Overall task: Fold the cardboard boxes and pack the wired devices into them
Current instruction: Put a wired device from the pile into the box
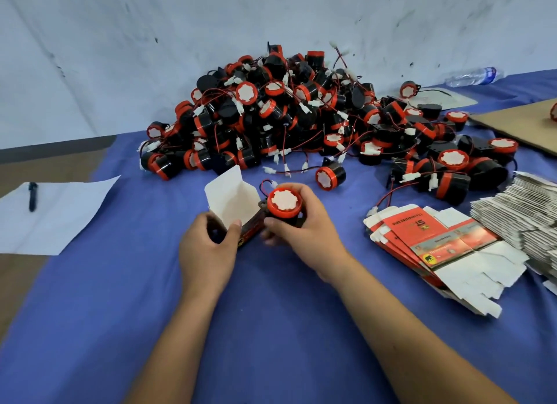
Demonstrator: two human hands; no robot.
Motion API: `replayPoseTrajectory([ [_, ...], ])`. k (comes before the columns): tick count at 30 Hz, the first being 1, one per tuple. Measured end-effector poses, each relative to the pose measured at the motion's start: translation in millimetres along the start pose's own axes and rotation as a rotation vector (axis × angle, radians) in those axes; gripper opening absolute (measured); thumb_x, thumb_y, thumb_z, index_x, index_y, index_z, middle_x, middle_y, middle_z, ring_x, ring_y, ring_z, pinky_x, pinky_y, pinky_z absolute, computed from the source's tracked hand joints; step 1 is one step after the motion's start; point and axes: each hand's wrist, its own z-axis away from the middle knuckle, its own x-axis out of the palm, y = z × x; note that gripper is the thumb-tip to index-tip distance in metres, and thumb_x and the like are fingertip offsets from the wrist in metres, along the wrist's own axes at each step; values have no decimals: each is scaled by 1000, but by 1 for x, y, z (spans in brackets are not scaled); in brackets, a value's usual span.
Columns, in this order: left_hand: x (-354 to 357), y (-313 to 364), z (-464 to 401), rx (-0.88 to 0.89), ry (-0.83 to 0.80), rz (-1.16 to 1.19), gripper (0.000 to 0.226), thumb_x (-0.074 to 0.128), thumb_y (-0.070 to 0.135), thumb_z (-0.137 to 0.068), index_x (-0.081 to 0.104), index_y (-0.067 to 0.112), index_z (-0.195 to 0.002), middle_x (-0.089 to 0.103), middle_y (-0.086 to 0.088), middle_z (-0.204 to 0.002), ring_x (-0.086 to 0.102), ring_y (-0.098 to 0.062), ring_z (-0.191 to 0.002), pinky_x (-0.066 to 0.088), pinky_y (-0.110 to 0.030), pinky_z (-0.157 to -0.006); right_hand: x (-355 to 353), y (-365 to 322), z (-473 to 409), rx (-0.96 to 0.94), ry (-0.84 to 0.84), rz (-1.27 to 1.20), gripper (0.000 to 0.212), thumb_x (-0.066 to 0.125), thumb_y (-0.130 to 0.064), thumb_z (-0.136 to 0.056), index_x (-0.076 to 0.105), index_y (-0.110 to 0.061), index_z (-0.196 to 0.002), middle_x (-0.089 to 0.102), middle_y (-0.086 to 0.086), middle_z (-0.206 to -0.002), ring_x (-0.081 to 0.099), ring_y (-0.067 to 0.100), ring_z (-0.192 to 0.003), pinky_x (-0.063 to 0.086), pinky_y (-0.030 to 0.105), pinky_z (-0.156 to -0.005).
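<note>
My left hand (208,247) grips a small folded cardboard box (232,204) with its white flaps standing open. Right beside the box's open mouth, my right hand (301,226) holds a black wired device with a red rim and white face (284,201); its red wire loops up behind it. A big pile of the same devices (301,117) lies further back on the blue cloth. Flat unfolded red-and-white boxes (428,235) lie to the right.
A tall stack of flat box blanks (524,210) sits at the right edge. A white sheet (51,213) with a dark pen (32,196) lies at the left. Brown cardboard (518,123) and a plastic bottle (473,75) are at the far right, against a white wall.
</note>
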Motion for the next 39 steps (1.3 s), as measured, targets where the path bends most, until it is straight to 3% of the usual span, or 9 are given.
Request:
replayPoseTrajectory([
  [5,-5,-4,2,-17,13,-14,25,75,36,-90,57,19,-83,64,7,-76,59,-4,-72,40,-21,-59,-4,5,-1,-429,335,910,64,74,-74,-71,49,-19,-92,49,-5,-102,46,18,-97,41,26,-84],
  [11,-5,-4,3,-52,5,18,20,74,36,-88,59,22,-86,65,10,-79,60,1,-79,39,-18,-61,8,10,-3,-508,167,860,43,72,-41,-83,49,-22,-114,48,-10,-115,53,14,-87,52,39,-69],
  [16,-3,-1,0,-58,23,40,11,69,26,-90,61,18,-89,68,5,-86,62,-14,-83,47,-27,-68,16,8,-3,-314,137,981,38,57,-66,-92,55,-28,-97,47,-9,-117,59,18,-89,51,35,-67],
  [20,-6,-4,-4,-77,62,48,5,65,20,-91,62,16,-92,69,1,-92,62,-25,-93,51,-42,-83,8,13,0,-99,-145,820,45,82,-35,-81,52,-25,-112,31,-6,-128,48,10,-115,38,2,-81],
  [23,-10,-8,-9,-105,90,49,9,61,21,-95,66,15,-101,70,-1,-96,61,-31,-103,51,-48,-90,0,9,-3,-52,-266,852,50,79,-15,-79,51,-20,-120,29,-7,-129,47,15,-117,37,2,-84],
  [27,-14,-10,-13,-114,91,81,14,62,20,-94,65,19,-107,70,4,-103,61,-26,-109,52,-46,-91,-7,6,-7,-190,-181,1197,54,81,-61,-71,56,-25,-103,52,-12,-96,34,12,-101,38,27,-83],
  [31,-16,-10,-15,-93,64,198,18,60,11,-93,64,19,-109,71,9,-104,61,-1,-88,50,-27,-75,-11,5,-8,-239,-161,1371,67,46,-92,-64,53,-39,-104,56,-19,-82,44,14,-90,30,33,-76],
  [35,-13,-7,-16,-82,-15,252,21,55,3,-92,64,17,-105,70,10,-94,63,-4,-84,50,-27,-71,-3,-5,-6,-316,-49,902,57,62,-83,-74,52,-35,-105,57,-19,-87,53,3,-79,39,19,-66],
  [39,-12,-1,-13,-18,-120,209,24,54,2,-92,67,14,-108,73,-2,-100,68,-23,-97,57,-43,-83,18,-31,-1,-585,25,658,65,74,-63,-82,57,-21,-129,59,-18,-111,57,2,-99,44,14,-82],
])
